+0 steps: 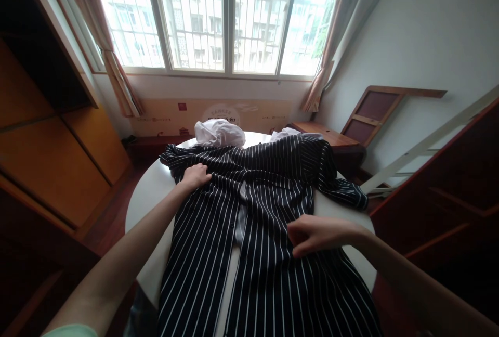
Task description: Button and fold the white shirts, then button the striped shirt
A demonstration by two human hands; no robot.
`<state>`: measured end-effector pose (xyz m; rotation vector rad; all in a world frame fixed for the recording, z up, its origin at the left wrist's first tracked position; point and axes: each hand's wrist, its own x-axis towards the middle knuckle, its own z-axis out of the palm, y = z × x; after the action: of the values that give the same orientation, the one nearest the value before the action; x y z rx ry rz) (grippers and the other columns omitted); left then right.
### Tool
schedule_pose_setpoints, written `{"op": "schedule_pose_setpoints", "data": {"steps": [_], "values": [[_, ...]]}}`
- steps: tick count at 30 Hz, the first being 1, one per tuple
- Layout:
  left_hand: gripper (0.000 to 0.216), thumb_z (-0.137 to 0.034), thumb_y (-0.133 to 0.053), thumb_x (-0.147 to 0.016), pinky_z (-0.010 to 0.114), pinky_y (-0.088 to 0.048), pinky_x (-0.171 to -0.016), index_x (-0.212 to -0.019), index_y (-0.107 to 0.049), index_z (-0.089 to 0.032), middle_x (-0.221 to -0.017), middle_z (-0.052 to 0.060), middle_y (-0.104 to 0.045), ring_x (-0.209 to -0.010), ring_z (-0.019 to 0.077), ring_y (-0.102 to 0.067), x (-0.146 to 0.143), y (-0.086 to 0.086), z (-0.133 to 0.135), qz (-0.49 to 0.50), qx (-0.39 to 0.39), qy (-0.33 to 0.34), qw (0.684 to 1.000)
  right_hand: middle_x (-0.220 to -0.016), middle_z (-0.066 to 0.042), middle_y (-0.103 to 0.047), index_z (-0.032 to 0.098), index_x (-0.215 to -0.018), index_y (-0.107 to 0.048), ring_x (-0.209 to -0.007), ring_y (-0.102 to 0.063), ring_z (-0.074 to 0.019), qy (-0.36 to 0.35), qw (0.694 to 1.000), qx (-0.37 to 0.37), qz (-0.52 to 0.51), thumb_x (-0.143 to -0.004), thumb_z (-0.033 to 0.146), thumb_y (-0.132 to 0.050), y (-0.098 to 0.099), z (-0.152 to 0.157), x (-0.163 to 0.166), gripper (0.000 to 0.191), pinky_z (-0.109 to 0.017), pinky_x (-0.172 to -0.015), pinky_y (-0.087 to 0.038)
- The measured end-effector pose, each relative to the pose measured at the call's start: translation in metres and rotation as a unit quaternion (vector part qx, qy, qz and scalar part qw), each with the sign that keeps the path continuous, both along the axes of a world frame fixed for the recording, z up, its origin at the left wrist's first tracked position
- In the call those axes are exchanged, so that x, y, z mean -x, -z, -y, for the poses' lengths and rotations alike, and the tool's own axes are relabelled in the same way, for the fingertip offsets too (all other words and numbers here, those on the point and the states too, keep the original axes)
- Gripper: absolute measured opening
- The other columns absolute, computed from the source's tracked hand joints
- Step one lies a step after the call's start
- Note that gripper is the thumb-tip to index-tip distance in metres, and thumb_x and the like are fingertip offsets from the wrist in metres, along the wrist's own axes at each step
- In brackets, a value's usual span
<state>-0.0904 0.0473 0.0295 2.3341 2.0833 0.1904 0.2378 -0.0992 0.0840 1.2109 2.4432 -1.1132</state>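
A long black dress with white stripes (202, 254) lies spread over a round white table (142, 207), its front parted down the middle and its lower end toward me. My left hand (197, 176) is closed on the cloth at the dress's upper left, fingers curled into the folds. Over the right side of the skirt is my right hand (322, 234), fingers curled in and thumb pointing down; no cloth shows pulled up in it. A striped sleeve (343, 191) hangs out toward the table's right edge.
Crumpled white cloth (220, 133) lies at the table's far edge, with another white piece (284, 133) to its right. Beyond are a wooden desk (325, 137) and a barred window (226, 20). Orange cabinets (47, 165) stand left, a pale ladder-like frame (421, 155) right.
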Motion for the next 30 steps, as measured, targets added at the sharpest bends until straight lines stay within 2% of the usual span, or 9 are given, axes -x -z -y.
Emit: {"op": "schedule_pose_setpoints", "data": {"steps": [1, 3, 6, 8, 11, 15, 18, 22, 30], "values": [[0.028, -0.03, -0.039, -0.076, 0.032, -0.042, -0.075, -0.09, -0.059, -0.016, -0.099, 0.01, -0.059, -0.09, 0.0234, -0.055, -0.006, -0.005, 0.004, 0.015, -0.04, 0.004, 0.999, -0.067, 0.001, -0.051, 0.017, -0.075, -0.054, -0.055, -0.043, -0.0082, 0.011, 0.999, 0.001, -0.031, -0.073, 0.046, -0.052, -0.003, -0.011, 0.006, 0.029, -0.02, -0.047, -0.033], [0.024, -0.021, -0.037, -0.077, 0.029, -0.042, -0.073, -0.086, -0.058, -0.017, -0.094, 0.006, -0.06, -0.086, 0.0193, -0.056, -0.023, -0.01, 0.011, 0.058, -0.099, 0.052, 0.992, -0.068, 0.001, -0.052, 0.016, -0.077, -0.053, -0.056, -0.043, -0.0081, 0.055, 0.993, -0.056, -0.088, -0.079, 0.046, -0.044, -0.003, -0.035, 0.023, 0.031, -0.02, -0.049, -0.034], [0.023, -0.016, -0.037, -0.078, 0.024, -0.042, -0.073, -0.088, -0.057, -0.019, -0.092, 0.002, -0.06, -0.084, 0.015, -0.055, -0.048, -0.005, 0.018, 0.108, -0.07, 0.196, 0.972, -0.075, -0.003, -0.056, 0.016, -0.079, -0.052, -0.062, -0.049, -0.0105, 0.154, 0.96, -0.216, -0.095, -0.082, 0.038, -0.04, 0.012, -0.069, 0.053, 0.025, -0.021, -0.055, -0.037], [0.02, -0.018, -0.04, -0.079, 0.023, -0.042, -0.072, -0.089, -0.058, -0.019, -0.09, 0.002, -0.059, -0.081, 0.0143, -0.055, -0.058, 0.004, 0.021, 0.109, -0.04, 0.238, 0.964, -0.088, -0.007, -0.058, 0.015, -0.088, -0.052, -0.075, -0.052, -0.0136, 0.188, 0.943, -0.26, -0.092, -0.083, 0.028, -0.037, 0.028, -0.085, 0.068, 0.02, -0.024, -0.064, -0.039], [0.023, -0.028, -0.048, -0.077, 0.028, -0.041, -0.079, -0.095, -0.058, -0.018, -0.096, 0.005, -0.057, -0.086, 0.0182, -0.053, -0.061, 0.019, 0.023, 0.096, -0.031, 0.24, 0.965, -0.097, -0.011, -0.059, 0.013, -0.101, -0.051, -0.082, -0.054, -0.0183, 0.215, 0.935, -0.275, -0.071, -0.079, 0.021, -0.043, 0.052, -0.1, 0.08, 0.025, -0.028, -0.07, -0.039], [0.04, -0.041, -0.045, -0.079, 0.035, -0.036, -0.09, -0.112, -0.051, -0.02, -0.116, 0.007, -0.049, -0.101, 0.0232, -0.044, -0.058, 0.032, 0.027, 0.072, -0.038, 0.244, 0.966, -0.109, -0.013, -0.057, 0.015, -0.116, -0.047, -0.095, -0.054, -0.0237, 0.237, 0.921, -0.308, -0.008, -0.08, 0.031, -0.044, 0.07, -0.11, 0.08, 0.039, -0.032, -0.076, -0.039], [0.043, -0.043, -0.038, -0.082, 0.038, -0.033, -0.092, -0.118, -0.048, -0.022, -0.123, 0.008, -0.044, -0.106, 0.025, -0.04, -0.061, 0.034, 0.027, 0.05, -0.04, 0.23, 0.971, -0.106, -0.011, -0.06, 0.019, -0.12, -0.046, -0.095, -0.055, -0.0249, 0.236, 0.913, -0.33, 0.047, -0.08, 0.039, -0.041, 0.071, -0.117, 0.082, 0.044, -0.032, -0.075, -0.04], [0.046, -0.047, -0.036, -0.081, 0.042, -0.033, -0.09, -0.12, -0.046, -0.024, -0.126, 0.008, -0.043, -0.108, 0.0282, -0.038, -0.071, 0.033, 0.022, 0.037, -0.03, 0.195, 0.98, -0.1, -0.01, -0.063, 0.023, -0.117, -0.05, -0.091, -0.058, -0.0247, 0.223, 0.902, -0.363, 0.069, -0.082, 0.04, -0.039, 0.07, -0.121, 0.086, 0.041, -0.032, -0.072, -0.041], [0.045, -0.048, -0.038, -0.081, 0.039, -0.033, -0.092, -0.117, -0.051, -0.025, -0.124, 0.005, -0.048, -0.109, 0.0243, -0.039, -0.07, 0.046, 0.022, 0.081, -0.092, 0.19, 0.974, -0.1, -0.003, -0.064, 0.025, -0.108, -0.057, -0.087, -0.059, -0.017, 0.164, 0.895, -0.414, -0.037, -0.083, 0.032, -0.04, 0.079, -0.108, 0.073, 0.031, -0.026, -0.073, -0.042]]}}
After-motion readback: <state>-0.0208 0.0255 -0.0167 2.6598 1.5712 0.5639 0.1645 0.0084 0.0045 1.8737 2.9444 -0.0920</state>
